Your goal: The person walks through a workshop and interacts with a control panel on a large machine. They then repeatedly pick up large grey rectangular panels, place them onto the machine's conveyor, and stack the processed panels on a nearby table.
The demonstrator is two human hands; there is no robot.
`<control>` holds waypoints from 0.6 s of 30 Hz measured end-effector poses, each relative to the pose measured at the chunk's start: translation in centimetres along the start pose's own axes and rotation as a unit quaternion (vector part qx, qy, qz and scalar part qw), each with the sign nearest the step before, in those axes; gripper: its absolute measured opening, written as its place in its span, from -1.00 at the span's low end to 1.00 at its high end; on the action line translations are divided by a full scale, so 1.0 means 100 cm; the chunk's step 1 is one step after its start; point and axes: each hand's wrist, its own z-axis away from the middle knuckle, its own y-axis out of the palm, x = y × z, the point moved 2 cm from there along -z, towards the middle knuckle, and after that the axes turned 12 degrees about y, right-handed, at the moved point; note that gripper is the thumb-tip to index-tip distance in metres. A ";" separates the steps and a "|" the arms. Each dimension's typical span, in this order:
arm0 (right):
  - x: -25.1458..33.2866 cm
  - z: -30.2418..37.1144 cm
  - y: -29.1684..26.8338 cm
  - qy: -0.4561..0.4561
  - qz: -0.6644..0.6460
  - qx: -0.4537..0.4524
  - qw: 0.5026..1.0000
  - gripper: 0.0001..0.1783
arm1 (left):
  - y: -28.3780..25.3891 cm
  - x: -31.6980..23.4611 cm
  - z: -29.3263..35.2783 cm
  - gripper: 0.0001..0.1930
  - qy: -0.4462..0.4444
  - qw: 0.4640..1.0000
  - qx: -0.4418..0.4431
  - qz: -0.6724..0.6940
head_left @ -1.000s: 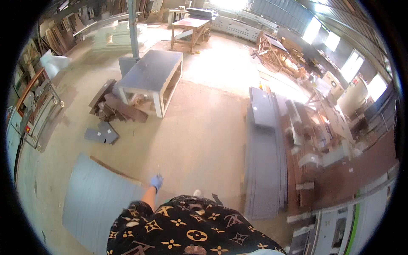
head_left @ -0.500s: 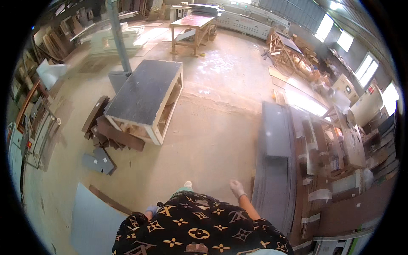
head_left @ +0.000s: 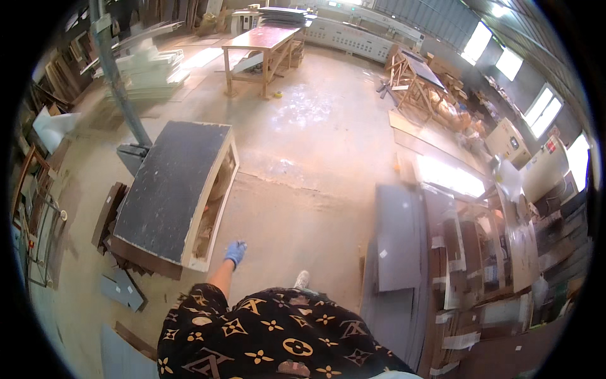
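My left hand [head_left: 235,253], in a blue glove, is stretched out ahead of my body over the floor. Its fingers look curled in, and nothing shows in them. Nearest to it is a low workbench [head_left: 173,183] with a dark, scuffed top and a pale open-sided frame, just to its left; the hand does not touch it. My right hand is out of sight, and the patterned black shirt covers the lower middle of the picture.
Grey panels [head_left: 399,246] lie stacked along the right, beside brown boards with wrapping. Offcuts [head_left: 124,287] lie on the floor by the low workbench. A wooden table [head_left: 265,39] stands farther off, a metal post [head_left: 117,79] at left. A trestle [head_left: 416,69] stands far right.
I have moved forward, and the low workbench and panels are nearer. My left hand has swung out ahead from my side. The right hand, pale-gloved before, has left the picture.
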 end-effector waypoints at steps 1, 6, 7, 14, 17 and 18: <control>0.018 -0.021 -0.036 -0.007 -0.053 -0.016 0.998 -0.62 | 0.014 -0.017 -0.001 -0.66 -0.073 0.996 0.046 0.018; 0.140 -0.207 -0.315 0.020 -0.389 -0.084 0.917 -0.64 | 0.060 -0.024 -0.058 -0.73 -0.093 0.983 0.150 -0.058; 0.166 -0.236 -0.353 0.021 -0.426 -0.070 0.902 -0.64 | 0.069 0.011 -0.065 -0.68 -0.047 0.978 0.175 -0.101; 0.325 -0.387 -0.556 -0.112 -0.471 -0.119 0.867 -0.76 | 0.053 0.012 -0.194 -0.58 -0.116 0.925 0.289 -0.217; 0.332 -0.427 -0.549 -0.067 -0.344 -0.071 0.934 -0.82 | 0.015 -0.047 -0.287 -0.54 -0.063 0.886 0.380 -0.256; 0.315 -0.473 -0.530 -0.039 -0.296 -0.066 0.952 -0.84 | 0.000 -0.104 -0.332 -0.52 -0.040 0.887 0.384 -0.254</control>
